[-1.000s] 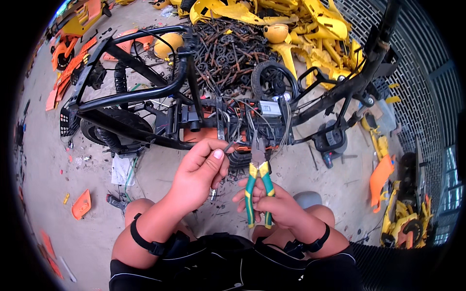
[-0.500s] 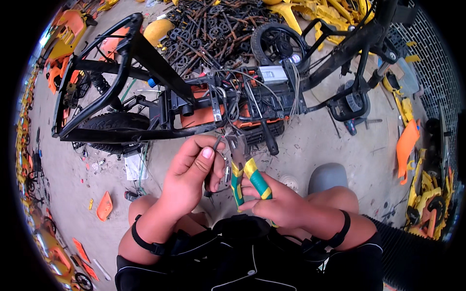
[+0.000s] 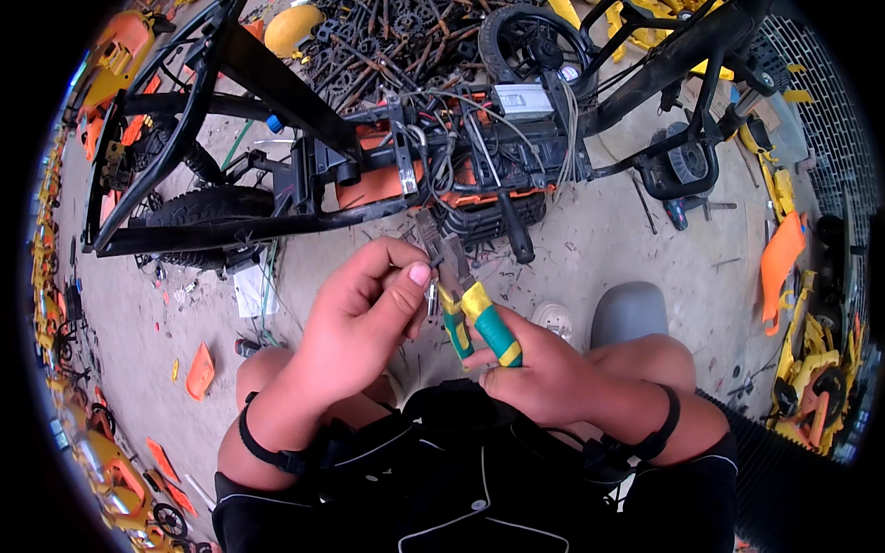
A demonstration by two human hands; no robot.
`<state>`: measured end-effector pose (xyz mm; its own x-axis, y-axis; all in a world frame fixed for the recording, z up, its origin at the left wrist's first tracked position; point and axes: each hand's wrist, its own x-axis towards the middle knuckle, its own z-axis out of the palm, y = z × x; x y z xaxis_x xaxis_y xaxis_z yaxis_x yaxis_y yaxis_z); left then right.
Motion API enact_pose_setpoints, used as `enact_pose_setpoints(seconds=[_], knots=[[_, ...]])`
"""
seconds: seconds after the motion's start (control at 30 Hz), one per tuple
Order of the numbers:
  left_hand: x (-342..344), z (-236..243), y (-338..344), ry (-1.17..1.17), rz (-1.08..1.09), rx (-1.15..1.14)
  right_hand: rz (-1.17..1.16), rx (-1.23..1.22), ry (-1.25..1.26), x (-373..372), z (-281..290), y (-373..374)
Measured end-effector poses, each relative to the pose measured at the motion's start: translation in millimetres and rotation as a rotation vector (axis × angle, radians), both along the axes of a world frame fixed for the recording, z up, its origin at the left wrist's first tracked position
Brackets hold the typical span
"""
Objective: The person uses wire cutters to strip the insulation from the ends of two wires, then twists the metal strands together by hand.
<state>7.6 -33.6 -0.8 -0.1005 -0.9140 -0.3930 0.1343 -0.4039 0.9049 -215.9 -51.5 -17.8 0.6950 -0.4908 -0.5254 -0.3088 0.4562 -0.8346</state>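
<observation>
In the head view, the floor is grey concrete, littered with small dark scraps. A heap of dark, rusty metal parts lies at the top, beside 1 rounded yellow shell. A wall with a brick-like pattern curves down the right rim, and 1 black ribbed mat covers the lower right. A black vehicle frame spans the upper half; 1 silver box and loose cables sit in its middle. There too is 1 screwdriver, its black handle poking out past the frame's near edge.

The 2 hands are close together, just on the person's side of that edge. The left hand has thumb and forefinger pinched on a small dark piece. The right hand is wrapped around the green and yellow handles of the pliers, whose metal head points up and left, just beside the left fingertips. Whether the jaws grip the piece I cannot tell.

Open concrete stretches left of the left hand, toward 1 white sheet and 1 orange scoop-shaped piece. On the right, room narrows: 1 light shoe and 1 grey rounded object lie near the right hand, with 1 orange panel farther out.
</observation>
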Motion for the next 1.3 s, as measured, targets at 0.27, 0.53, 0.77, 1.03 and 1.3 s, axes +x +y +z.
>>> enact_pose_setpoints(seconds=[0.27,0.53,0.77,1.03,1.3], knots=[[5,-1,3,-0.020,-0.001,0.000,0.047,-0.222,0.124,1,3,1],[9,-1,7,-0.028,0.029,-0.005,0.091,-0.207,0.090,5,-7,-12],[18,5,11,-0.041,0.035,-0.028,0.023,0.076,-0.191,13,-16,-12],[25,16,24,-0.115,0.054,-0.032,0.172,-0.064,-0.121,22,-18,-14],[39,14,32,-0.195,0.041,-0.020,-0.121,-0.187,-0.004,23,-31,-8]])
